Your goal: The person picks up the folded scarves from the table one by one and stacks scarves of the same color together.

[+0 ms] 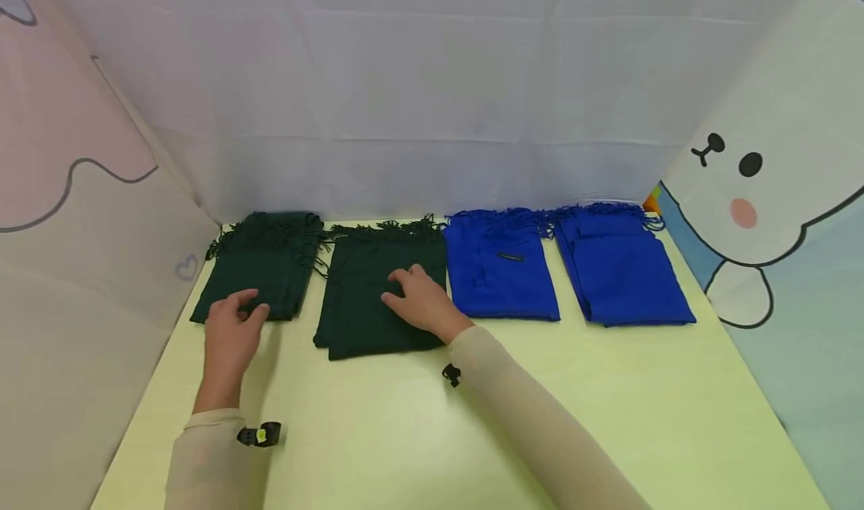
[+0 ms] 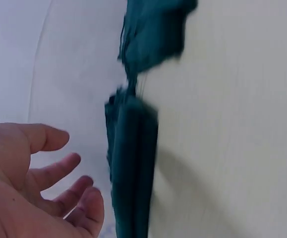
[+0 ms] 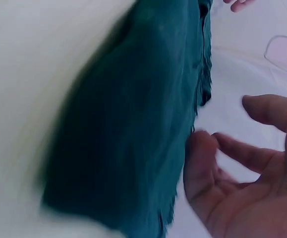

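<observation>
Two folded dark green scarves with fringed far ends lie side by side on the pale table. My left hand (image 1: 229,337) is at the near edge of the leftmost green scarf (image 1: 253,277), its fingers loosely bent around nothing. In the left wrist view, that hand (image 2: 39,183) appears beside the upright-looking folds of a green scarf (image 2: 133,163). Over the wider green scarf (image 1: 364,292) is my right hand (image 1: 425,304), with thumb and fingers spread and nothing held. The right wrist view has this hand (image 3: 252,183) close to the scarf's fringed side (image 3: 133,114), fingers relaxed.
To the right lie two folded blue scarves: one (image 1: 499,285) with a small dark label, the other (image 1: 628,281) farther right. A white cloth wall (image 1: 432,105) stands behind the table (image 1: 364,435). Printed panels with cartoon shapes (image 1: 756,232) flank both sides.
</observation>
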`<state>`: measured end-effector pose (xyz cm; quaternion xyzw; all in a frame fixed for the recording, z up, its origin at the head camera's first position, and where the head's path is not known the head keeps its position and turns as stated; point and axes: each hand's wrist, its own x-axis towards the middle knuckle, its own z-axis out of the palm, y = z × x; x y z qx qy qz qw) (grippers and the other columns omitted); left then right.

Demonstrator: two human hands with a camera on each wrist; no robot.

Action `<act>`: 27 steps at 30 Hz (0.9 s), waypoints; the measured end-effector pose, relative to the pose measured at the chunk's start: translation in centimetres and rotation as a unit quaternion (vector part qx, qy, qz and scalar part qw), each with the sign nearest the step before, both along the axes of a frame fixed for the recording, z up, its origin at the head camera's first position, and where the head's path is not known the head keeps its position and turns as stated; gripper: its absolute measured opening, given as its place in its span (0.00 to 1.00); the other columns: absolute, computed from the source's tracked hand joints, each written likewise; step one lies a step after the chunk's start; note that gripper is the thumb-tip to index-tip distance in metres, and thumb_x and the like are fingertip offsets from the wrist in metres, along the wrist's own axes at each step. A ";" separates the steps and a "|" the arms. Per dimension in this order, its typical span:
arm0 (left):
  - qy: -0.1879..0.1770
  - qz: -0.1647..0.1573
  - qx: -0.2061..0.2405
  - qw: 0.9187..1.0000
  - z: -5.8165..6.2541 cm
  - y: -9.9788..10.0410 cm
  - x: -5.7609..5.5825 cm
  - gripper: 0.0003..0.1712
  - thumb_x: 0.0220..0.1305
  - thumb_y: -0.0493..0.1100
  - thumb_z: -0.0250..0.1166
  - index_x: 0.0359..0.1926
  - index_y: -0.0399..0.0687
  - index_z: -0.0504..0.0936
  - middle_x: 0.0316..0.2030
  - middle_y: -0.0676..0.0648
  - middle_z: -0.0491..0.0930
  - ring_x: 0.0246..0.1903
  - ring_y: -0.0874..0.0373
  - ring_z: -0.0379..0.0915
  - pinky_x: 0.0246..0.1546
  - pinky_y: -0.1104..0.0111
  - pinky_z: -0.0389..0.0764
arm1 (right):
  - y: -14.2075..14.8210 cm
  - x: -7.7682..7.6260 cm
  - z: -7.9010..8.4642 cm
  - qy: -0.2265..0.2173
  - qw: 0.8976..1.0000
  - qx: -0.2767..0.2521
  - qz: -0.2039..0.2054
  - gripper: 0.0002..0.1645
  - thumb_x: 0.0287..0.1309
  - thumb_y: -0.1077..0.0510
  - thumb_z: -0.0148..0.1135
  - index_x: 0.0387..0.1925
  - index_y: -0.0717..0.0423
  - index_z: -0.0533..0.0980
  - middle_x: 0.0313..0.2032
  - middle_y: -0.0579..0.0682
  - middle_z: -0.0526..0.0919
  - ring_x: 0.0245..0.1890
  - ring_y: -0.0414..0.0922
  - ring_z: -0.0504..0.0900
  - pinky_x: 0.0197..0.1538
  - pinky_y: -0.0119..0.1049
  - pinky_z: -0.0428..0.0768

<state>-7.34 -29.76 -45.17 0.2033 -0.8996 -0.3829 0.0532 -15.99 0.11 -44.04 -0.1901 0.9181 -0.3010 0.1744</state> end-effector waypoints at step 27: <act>-0.137 0.104 0.119 0.978 -1.6 -10.1 -1.9 0.45 0.74 0.58 0.44 0.75 0.27 0.47 0.72 0.23 0.50 0.69 0.28 0.51 0.69 0.42 0.58 | -15.6 0.6 -1.8 -0.516 0.659 -0.498 -0.227 0.46 0.66 0.62 0.61 0.75 0.69 0.48 0.70 0.78 0.52 0.65 0.75 0.63 0.63 0.61 0.70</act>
